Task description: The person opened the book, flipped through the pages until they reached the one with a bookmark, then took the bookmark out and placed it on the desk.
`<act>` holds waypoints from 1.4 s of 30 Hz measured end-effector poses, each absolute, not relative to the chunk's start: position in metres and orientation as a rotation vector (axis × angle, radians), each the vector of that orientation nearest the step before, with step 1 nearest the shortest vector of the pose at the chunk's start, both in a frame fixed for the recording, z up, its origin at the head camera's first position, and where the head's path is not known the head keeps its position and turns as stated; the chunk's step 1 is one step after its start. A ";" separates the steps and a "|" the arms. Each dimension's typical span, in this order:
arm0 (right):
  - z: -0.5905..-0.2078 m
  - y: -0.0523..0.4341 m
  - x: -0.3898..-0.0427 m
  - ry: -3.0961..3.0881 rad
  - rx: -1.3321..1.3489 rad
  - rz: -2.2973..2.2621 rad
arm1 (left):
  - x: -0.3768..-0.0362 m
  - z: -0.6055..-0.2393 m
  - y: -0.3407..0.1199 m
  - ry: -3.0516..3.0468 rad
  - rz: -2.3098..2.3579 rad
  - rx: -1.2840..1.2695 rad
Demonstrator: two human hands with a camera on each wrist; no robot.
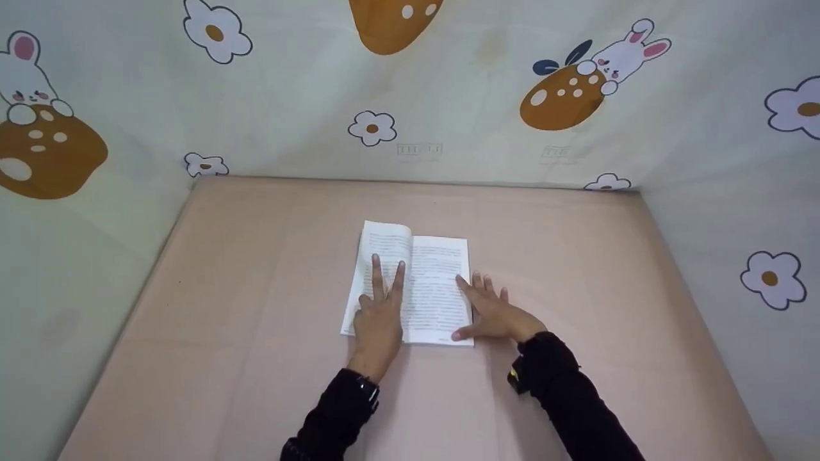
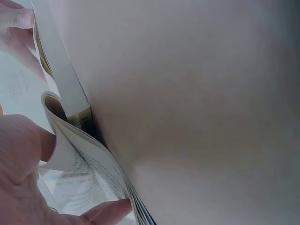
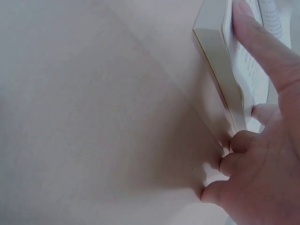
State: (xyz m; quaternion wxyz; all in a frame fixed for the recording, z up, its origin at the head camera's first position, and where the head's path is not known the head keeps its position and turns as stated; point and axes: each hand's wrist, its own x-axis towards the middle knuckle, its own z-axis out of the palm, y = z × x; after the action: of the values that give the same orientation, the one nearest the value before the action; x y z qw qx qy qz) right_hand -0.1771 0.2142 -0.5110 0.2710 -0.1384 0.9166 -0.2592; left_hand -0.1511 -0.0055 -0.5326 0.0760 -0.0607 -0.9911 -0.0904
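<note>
An open paperback book [image 1: 439, 288] lies on the table, with printed text on both pages. My left hand [image 1: 379, 325] rests on the left page, two fingers stretched straight toward its top and spread apart. In the left wrist view, the left-hand pages [image 2: 89, 159] bow up and curl near the spine, and a fingertip of the left hand [image 2: 21, 164] touches their outer edge. At the right side is my right hand [image 1: 496, 314], its thumb and index finger resting on the right page. The right wrist view shows the other fingertips of the right hand [image 3: 267, 164] on the table beside the thick page block [image 3: 220, 61].
The table [image 1: 211, 275] has a plain pinkish cover. Pale cloth walls [image 1: 288, 109] printed with flowers and rabbits stand at its back, left and right edges. Both forearms wear dark sleeves [image 1: 570, 384].
</note>
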 end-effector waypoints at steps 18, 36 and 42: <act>-0.511 0.214 -0.180 2.442 -0.378 -0.709 | -0.149 -0.533 -0.011 -2.904 -0.220 -0.331; -0.508 0.215 -0.182 2.399 -0.380 -0.695 | -0.150 -0.532 -0.003 -3.124 -0.187 -0.214; -0.509 0.214 -0.183 2.408 -0.347 -0.693 | -0.150 -0.534 -0.005 -3.137 -0.316 -0.225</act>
State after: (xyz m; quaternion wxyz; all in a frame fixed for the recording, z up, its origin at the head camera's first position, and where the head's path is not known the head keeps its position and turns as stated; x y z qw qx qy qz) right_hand -0.1826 0.2139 -0.5094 0.3012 -0.1310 0.9077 -0.2611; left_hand -0.1500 -0.0048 -0.5338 -0.0095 -0.0711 -0.9924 -0.0999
